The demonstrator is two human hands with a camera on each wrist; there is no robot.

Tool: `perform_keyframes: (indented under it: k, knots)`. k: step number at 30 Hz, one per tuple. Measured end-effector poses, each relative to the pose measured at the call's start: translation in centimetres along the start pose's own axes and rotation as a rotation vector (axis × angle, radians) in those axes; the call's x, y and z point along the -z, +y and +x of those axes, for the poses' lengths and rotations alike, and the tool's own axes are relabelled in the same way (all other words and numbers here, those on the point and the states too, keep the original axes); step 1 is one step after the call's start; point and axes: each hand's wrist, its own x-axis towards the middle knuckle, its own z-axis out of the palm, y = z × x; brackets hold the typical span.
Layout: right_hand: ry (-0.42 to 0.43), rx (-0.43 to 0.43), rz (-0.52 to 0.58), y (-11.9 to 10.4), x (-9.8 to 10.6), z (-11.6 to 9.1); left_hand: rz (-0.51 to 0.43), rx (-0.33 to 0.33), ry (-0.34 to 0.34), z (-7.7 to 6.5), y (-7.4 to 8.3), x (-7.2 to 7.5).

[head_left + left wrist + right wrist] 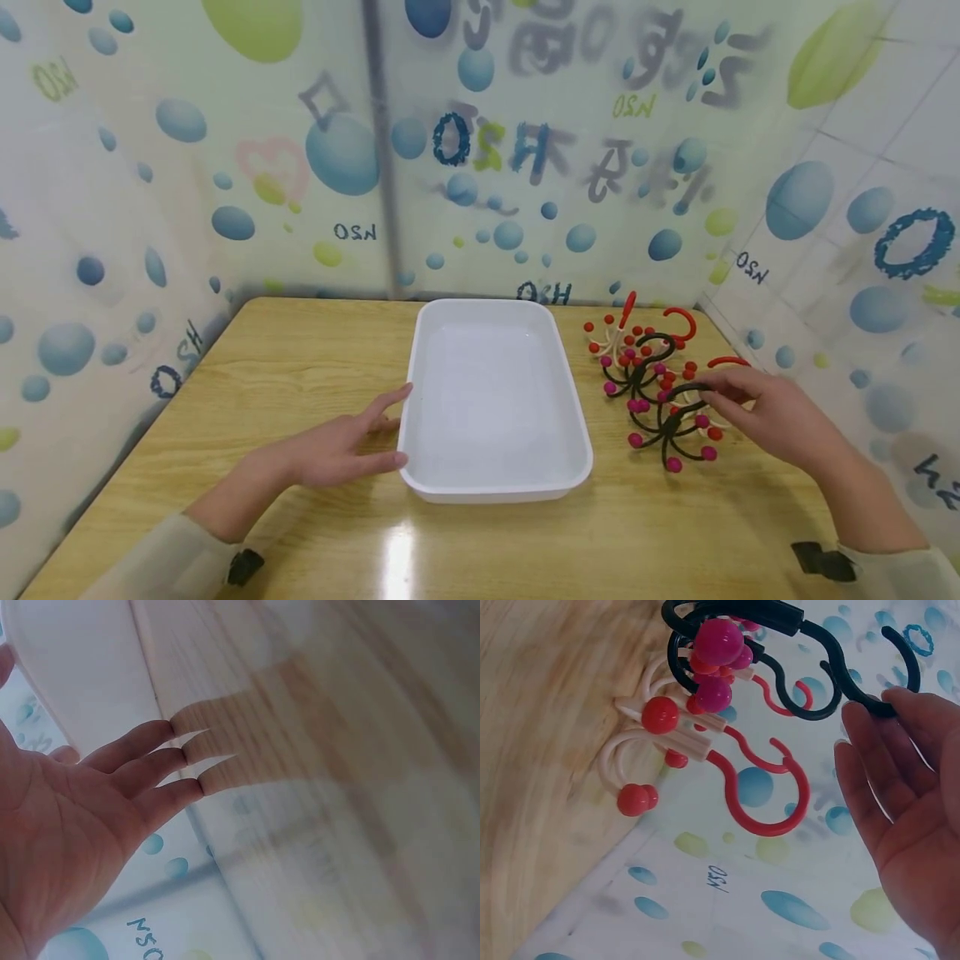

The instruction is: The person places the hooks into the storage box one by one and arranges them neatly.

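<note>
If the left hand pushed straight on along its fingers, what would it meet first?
The left hand would meet the white tray first, on its left side; it looks right at the rim, perhaps touching.

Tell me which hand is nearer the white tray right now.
Left: the left hand is at the left rim of the white tray, seemingly touching it; the right hand is off to its right, pinching a black hook.

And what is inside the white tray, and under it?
Inside the white tray, only its bare white bottom and walls show. It stands on the wooden table; the part directly beneath is covered, so anything there cannot be seen.
</note>
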Motion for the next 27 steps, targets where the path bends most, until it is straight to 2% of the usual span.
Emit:
perform_keyframes:
  k: [4,9,15,21,24,27]
  knots:
    - [0.069,0.045,-0.025,-0.8,0.5,0.1,0.001,-0.003,0.005,0.1,0.0,0.1]
    - [0.136,0.083,-0.004,-2.1,1.1,0.2,0.002,-0.006,0.009,0.2,0.2,0.2]
    - [0.217,0.154,0.002,-4.3,1.7,1.3,-0.003,-0.003,0.002,0.2,0.2,0.2]
    - [0.3,0.245,0.082,-6.9,2.1,3.6,-0.003,0.006,0.0,0.3,0.1,0.0]
    - [0.284,0.235,0.123,-8.3,2.2,5.2,0.002,0.009,0.002,0.2,0.0,-0.1]
    - [0.255,0.186,0.17,-9.7,2.0,7.0,0.007,0.005,0.007,0.0,0.0,-0.1]
